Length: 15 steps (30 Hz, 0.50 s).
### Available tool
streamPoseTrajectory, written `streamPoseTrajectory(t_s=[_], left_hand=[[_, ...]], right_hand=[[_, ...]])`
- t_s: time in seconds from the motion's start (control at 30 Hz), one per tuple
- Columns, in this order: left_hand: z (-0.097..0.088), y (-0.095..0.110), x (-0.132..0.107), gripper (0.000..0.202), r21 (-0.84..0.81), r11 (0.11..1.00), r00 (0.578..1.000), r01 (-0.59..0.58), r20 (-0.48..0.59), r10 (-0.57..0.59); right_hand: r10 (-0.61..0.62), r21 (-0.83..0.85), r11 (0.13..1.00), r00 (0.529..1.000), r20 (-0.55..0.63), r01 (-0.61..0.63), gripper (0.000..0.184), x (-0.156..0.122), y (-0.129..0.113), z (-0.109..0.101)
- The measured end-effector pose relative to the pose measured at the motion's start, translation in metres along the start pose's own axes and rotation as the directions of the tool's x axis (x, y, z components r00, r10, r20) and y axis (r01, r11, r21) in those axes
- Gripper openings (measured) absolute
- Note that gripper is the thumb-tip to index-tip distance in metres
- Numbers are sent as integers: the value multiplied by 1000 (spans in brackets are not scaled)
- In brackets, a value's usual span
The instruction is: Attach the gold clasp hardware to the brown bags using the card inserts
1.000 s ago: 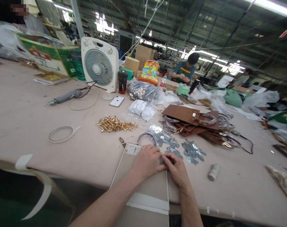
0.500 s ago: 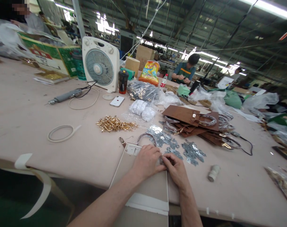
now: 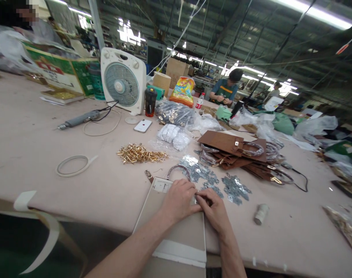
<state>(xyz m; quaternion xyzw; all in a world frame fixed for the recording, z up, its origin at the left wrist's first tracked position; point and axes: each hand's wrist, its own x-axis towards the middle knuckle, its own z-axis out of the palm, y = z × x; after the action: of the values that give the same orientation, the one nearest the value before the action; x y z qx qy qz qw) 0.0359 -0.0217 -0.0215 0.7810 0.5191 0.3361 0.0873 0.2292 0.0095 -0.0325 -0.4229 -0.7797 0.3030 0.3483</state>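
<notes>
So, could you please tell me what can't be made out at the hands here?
- Head view: the small part pinched between the left hand and right hand is covered by the fingers.
- The beige panel beneath them is cut off by the bottom edge.
- The silver metal pieces are too small to identify.

Bright overhead strip lights glare, shadows stay soft, and wide-angle edges bend.

Factory assembly hall: a steel-truss roof with strip lights [image 3: 315, 9], a long shared worktable [image 3: 33, 143] carrying gold fittings [image 3: 139, 153], stacked brown leather pieces [image 3: 236, 148] and a box fan [image 3: 123, 82] (far left); another worker [image 3: 225, 90] sits at the far end.
</notes>
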Motion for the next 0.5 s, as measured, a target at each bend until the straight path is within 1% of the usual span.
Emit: streamPoseTrajectory(t_s=[0.2,0.33,0.4,0.43,0.47,0.5], left_hand=[[0,2,1,37,-19,1000,1000,2,1,-2],[-2,3,3,38,-28,1000,1000,7,10,-7],[-2,3,4,38,-27,1000,1000,8,10,-8],[-2,3,4,39,-25,1000,1000,8,8,-8],[-1,2,4,40,-25,1000,1000,8,4,-8],[-1,2,3,41,-25,1000,1000,8,1,-8]], right_hand=[[42,23,999,998,50,-43,16,5,-5,-4],[52,35,998,999,2,-52,16,4,-9,-2],[60,81,995,996,-69,-54,20,1,-8,0],[79,124,990,988,-129,-63,23,0,-5,1],[112,171,982,973,-202,-77,27,-2,-2,1],[155,215,972,945,-287,-94,31,-4,2,0]])
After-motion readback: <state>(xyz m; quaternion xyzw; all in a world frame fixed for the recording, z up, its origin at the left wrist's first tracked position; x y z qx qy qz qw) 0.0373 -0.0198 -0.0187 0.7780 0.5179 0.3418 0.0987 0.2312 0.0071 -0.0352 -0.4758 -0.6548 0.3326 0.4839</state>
